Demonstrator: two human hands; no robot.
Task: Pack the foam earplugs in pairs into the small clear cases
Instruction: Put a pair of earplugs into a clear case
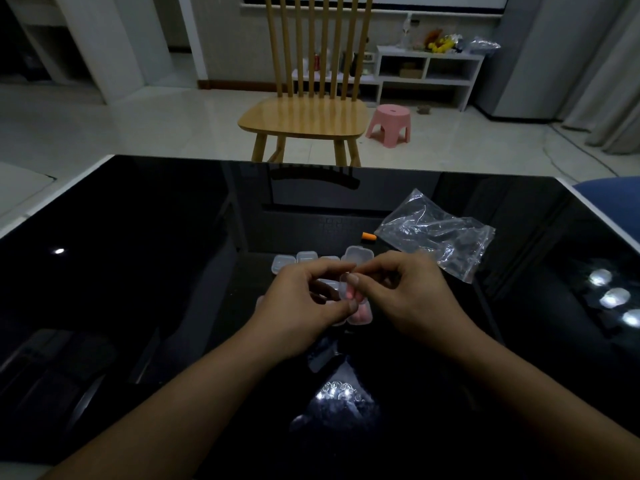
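My left hand (301, 306) and my right hand (412, 299) meet over the middle of the glossy black table (138, 271). Between their fingertips they pinch a small clear case (347, 289) with something pink showing inside it. Just below it another clear case (362, 313) with pink earplugs lies on the table. A row of small clear cases (304, 259) stands right behind my hands, one of them with its lid up (356, 255). One orange foam earplug (369, 236) lies farther back, beside the bag.
A crumpled clear plastic bag (436, 233) lies at the right rear of the table. A wooden chair (304, 116) stands beyond the far edge, with a pink stool (389, 124) beside it. Lamp reflections glare on the tabletop near me and at the right.
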